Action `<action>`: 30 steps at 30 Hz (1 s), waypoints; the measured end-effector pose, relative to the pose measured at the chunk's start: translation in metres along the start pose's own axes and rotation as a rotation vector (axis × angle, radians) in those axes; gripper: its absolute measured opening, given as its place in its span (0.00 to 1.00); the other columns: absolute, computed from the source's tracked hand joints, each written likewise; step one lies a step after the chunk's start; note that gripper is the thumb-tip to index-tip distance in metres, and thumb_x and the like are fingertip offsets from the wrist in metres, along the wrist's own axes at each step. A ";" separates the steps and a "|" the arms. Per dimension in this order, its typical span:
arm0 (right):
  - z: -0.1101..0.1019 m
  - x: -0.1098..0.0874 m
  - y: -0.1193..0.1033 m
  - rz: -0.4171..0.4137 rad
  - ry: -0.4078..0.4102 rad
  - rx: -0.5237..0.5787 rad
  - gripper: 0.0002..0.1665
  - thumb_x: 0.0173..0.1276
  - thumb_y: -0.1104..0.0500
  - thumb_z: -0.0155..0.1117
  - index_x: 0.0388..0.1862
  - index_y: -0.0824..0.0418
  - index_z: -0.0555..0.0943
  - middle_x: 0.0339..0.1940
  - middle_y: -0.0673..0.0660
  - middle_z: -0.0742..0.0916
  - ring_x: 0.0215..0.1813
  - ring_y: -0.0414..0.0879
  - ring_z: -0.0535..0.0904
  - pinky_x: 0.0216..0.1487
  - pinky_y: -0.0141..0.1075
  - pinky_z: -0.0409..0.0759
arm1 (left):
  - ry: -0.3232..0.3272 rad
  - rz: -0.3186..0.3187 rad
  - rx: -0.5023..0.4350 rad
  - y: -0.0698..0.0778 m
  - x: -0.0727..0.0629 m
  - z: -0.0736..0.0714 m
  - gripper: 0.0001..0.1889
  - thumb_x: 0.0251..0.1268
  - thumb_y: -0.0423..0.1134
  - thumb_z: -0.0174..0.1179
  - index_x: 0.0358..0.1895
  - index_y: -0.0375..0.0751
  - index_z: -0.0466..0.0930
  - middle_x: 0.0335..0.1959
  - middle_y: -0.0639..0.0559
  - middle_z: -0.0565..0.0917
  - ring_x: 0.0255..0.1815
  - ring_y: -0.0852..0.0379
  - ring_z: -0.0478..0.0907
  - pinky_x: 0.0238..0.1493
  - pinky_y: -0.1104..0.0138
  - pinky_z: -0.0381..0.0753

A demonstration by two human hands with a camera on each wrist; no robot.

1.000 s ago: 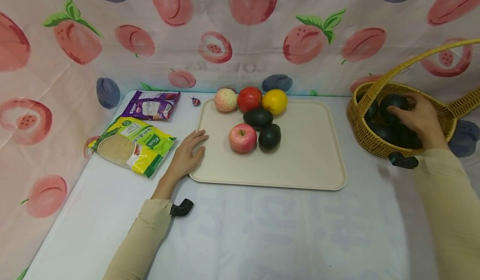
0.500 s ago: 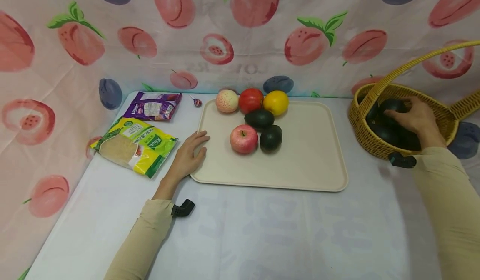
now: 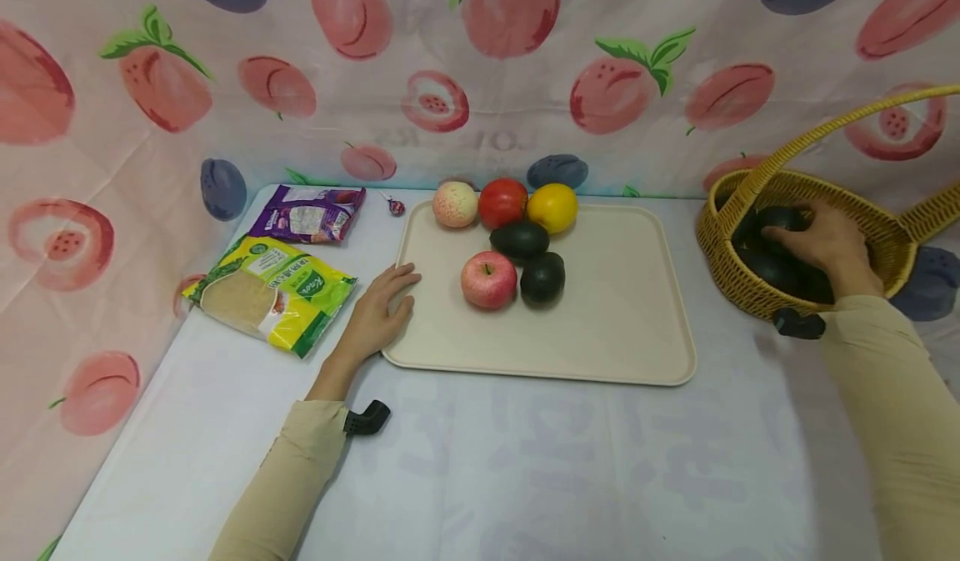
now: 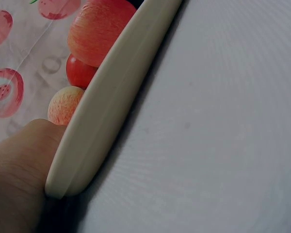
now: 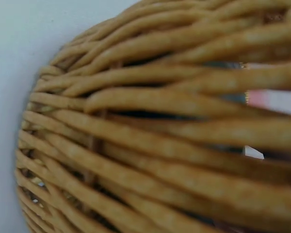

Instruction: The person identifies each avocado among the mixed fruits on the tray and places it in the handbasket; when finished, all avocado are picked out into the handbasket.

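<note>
On the right, my right hand (image 3: 831,244) reaches inside a yellow wicker basket (image 3: 738,282), thumb and fingers around a dark green avocado (image 3: 782,217). More avocados (image 3: 772,267) lie beneath it. The right wrist view is filled by the basket's woven wall (image 5: 160,107), which hides that hand. My left hand (image 3: 372,315) rests with relaxed fingers over the left rim of a beige tray (image 3: 600,328). From the left wrist, the hand (image 4: 17,170) shows at the tray's edge (image 4: 109,104). Two avocados (image 3: 519,239) and a pink-red apple (image 3: 489,280) are on the tray.
Along the tray's back sit a speckled peach-like fruit (image 3: 455,204), a red round fruit (image 3: 503,202) and a yellow fruit (image 3: 552,207). Left of it lie a yellow-green packet (image 3: 270,294), a purple packet (image 3: 307,213) and a small lollipop (image 3: 396,207). The basket's handle (image 3: 817,140) arches high.
My right hand has sunk slightly lower and to the left in the basket, along with the avocado. The left hand stays on the tray's rim; the head view has shifted a little.
</note>
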State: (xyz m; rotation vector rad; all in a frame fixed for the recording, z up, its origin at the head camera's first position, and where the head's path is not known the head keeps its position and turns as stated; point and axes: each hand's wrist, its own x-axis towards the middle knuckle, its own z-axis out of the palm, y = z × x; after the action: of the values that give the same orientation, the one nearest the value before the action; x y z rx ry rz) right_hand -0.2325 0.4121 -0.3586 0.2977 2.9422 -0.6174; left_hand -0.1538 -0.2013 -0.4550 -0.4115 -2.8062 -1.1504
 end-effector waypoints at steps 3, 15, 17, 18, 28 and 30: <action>0.002 0.000 0.000 0.014 -0.008 0.003 0.53 0.65 0.31 0.46 0.73 0.69 0.50 0.62 0.80 0.62 0.58 0.75 0.56 0.56 0.70 0.55 | -0.004 -0.005 -0.004 0.000 0.000 0.000 0.20 0.68 0.36 0.52 0.62 0.43 0.73 0.71 0.49 0.66 0.76 0.47 0.52 0.76 0.51 0.51; 0.002 -0.001 0.002 0.065 -0.025 0.035 0.58 0.62 0.27 0.44 0.75 0.66 0.46 0.66 0.79 0.61 0.61 0.77 0.55 0.56 0.71 0.56 | -0.002 -0.006 0.007 -0.002 0.000 0.001 0.20 0.69 0.36 0.52 0.62 0.43 0.73 0.71 0.50 0.65 0.76 0.48 0.52 0.76 0.52 0.52; 0.002 -0.001 0.002 0.070 -0.024 0.033 0.58 0.62 0.27 0.43 0.75 0.66 0.46 0.66 0.79 0.61 0.62 0.77 0.54 0.57 0.71 0.57 | -0.003 -0.007 0.009 -0.002 0.000 0.001 0.20 0.69 0.36 0.52 0.62 0.43 0.72 0.71 0.50 0.65 0.76 0.48 0.52 0.76 0.52 0.51; 0.001 -0.001 0.002 0.067 -0.019 0.031 0.57 0.63 0.27 0.43 0.75 0.67 0.46 0.66 0.79 0.61 0.62 0.78 0.54 0.57 0.71 0.56 | -0.004 -0.008 0.008 -0.001 0.000 0.002 0.20 0.69 0.36 0.52 0.63 0.43 0.72 0.71 0.50 0.65 0.76 0.48 0.52 0.76 0.52 0.51; 0.006 -0.011 -0.002 0.016 0.100 0.132 0.49 0.67 0.34 0.45 0.73 0.68 0.52 0.66 0.78 0.67 0.64 0.74 0.61 0.62 0.67 0.59 | -0.001 0.004 0.005 -0.001 0.000 0.002 0.20 0.69 0.36 0.52 0.62 0.42 0.73 0.71 0.49 0.66 0.76 0.47 0.52 0.76 0.51 0.52; 0.008 -0.014 -0.004 0.025 0.122 0.168 0.49 0.67 0.34 0.46 0.73 0.67 0.53 0.68 0.76 0.66 0.65 0.72 0.62 0.62 0.66 0.62 | -0.001 0.003 0.005 -0.001 0.000 0.002 0.20 0.68 0.36 0.52 0.62 0.42 0.73 0.71 0.49 0.66 0.76 0.47 0.52 0.76 0.51 0.52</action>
State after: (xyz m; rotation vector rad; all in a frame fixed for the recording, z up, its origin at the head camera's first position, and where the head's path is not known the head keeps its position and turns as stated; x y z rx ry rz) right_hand -0.2194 0.4034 -0.3622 0.4016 3.0008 -0.8750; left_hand -0.1535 -0.2008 -0.4568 -0.4164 -2.8081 -1.1423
